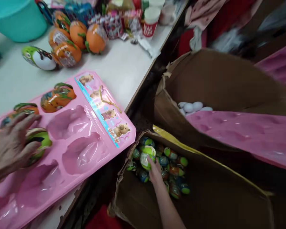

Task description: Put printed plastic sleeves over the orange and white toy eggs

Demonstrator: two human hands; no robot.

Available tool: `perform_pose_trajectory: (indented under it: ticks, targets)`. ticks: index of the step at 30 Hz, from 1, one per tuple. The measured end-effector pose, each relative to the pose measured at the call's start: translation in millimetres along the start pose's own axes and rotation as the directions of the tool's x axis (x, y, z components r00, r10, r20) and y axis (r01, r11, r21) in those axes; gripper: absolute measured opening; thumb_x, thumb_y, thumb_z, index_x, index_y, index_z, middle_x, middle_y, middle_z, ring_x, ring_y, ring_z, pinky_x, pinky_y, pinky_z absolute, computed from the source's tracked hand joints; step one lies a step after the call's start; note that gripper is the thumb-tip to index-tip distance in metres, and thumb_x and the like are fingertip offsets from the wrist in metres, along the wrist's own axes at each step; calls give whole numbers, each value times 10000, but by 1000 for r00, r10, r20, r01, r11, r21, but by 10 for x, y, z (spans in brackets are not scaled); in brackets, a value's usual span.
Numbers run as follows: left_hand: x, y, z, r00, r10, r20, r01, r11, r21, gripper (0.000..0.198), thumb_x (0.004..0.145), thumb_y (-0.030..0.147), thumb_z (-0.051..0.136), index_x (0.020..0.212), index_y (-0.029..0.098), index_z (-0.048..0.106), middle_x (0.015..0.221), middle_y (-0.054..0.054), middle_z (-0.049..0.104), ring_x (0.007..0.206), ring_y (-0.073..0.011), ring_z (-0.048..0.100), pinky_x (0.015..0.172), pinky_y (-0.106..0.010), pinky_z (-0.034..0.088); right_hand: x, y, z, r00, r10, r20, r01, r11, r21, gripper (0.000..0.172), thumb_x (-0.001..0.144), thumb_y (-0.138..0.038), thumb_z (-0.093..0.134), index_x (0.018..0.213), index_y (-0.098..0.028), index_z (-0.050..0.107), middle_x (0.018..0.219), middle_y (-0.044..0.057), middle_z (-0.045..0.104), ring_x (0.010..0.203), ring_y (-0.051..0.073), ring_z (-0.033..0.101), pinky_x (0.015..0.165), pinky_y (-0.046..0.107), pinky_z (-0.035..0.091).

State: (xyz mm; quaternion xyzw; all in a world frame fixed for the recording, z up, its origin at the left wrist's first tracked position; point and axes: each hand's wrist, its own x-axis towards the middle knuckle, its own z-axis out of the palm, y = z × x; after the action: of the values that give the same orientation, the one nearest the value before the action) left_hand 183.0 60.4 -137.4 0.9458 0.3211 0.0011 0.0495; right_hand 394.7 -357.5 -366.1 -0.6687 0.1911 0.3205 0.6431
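In the moulded pink plastic tray (98,159), my left hand (15,143) lies over a green egg-shaped toy (39,143), its thumb on the near side and its fingers on the far side. Orange egg-shaped toys with green leaves (58,98) fill the cavities along the tray's far row, while two cavities near the printed card end hold nothing. Down in a cardboard box (133,203), my right hand (154,170) grips a green wrapped egg-shaped toy (147,156). Several similar green, blue and orange toys (175,171) lie loose beneath it.
More orange toys (77,35) and a green-and-white one (39,58) stand on the white table (124,70), near a turquoise basin (19,22) and a red-and-white cup (151,22). A second carton (219,79) contains white eggs (193,107) and a pink tray (248,133).
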Motion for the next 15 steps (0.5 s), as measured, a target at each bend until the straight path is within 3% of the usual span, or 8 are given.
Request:
perform_pose_trajectory:
  ticks: [2,4,6,8,9,10,12,15]
  targets:
    - [-97,309,-191,980,61,-189,-64,998,-10,761,786,530,506,1456,448,154,1537,122,237,1386,-344,261,1121,-561,207,-585,-507,-22,999,2,-38,0,999,34,735,617,-505,786,1210,-175,504,1024,80,680,857,255,677,744,393,561]
    - [-292,808,-386,874,18,-486,-28,1000,-12,879,718,466,672,1436,442,164,1478,8,336,1328,-369,353,1067,-592,287,-1150,-998,122,992,-67,-108,63,997,-47,786,638,-510,771,1288,-208,449,1132,90,641,944,262,654,804,407,551]
    - [-488,1407,-542,901,47,-431,-148,968,-205,772,749,421,666,1404,445,258,1413,-49,389,1262,-334,438,1014,-539,390,-1658,-1387,438,972,-207,-113,185,967,-177,804,691,-538,724,1347,-213,393,1243,124,574,1038,282,614,843,418,540]
    - [-580,1915,-672,969,108,-224,-208,843,-497,826,704,522,678,1420,388,287,1393,-101,397,1239,-326,457,976,-486,455,-2092,-1635,848,940,-338,48,341,919,-200,747,805,-566,590,1403,-208,323,1366,157,472,1154,294,551,889,421,523]
    - [-574,2071,-742,983,69,-173,-159,787,-596,893,668,549,697,1430,357,274,1347,-112,439,1209,-321,479,959,-473,473,-2267,-1711,1053,908,-385,167,411,896,-168,690,864,-554,508,1423,-211,294,1410,160,425,1203,288,518,913,417,514]
    - [-534,2138,-820,989,-45,-143,-62,745,-664,910,626,557,721,1406,336,308,1289,-110,477,1156,-316,510,923,-466,493,-2398,-1766,1244,863,-416,288,464,877,-124,623,913,-523,433,1434,-219,277,1440,152,391,1242,274,489,936,410,502]
    - [-364,2007,-974,979,-198,-51,103,693,-713,821,618,541,726,1331,303,396,1174,-82,536,1044,-287,558,844,-437,517,-2491,-1855,1560,743,-452,493,549,833,-65,494,970,-443,334,1419,-237,317,1451,129,382,1275,243,464,968,399,482]
    - [51,1419,-1054,983,-179,47,165,727,-667,653,685,492,692,1248,245,473,1107,-56,571,983,-248,570,827,-393,498,-2168,-2048,1884,531,-533,658,772,626,-116,400,958,-434,383,1268,-218,513,1353,122,487,1258,246,468,1019,426,424]
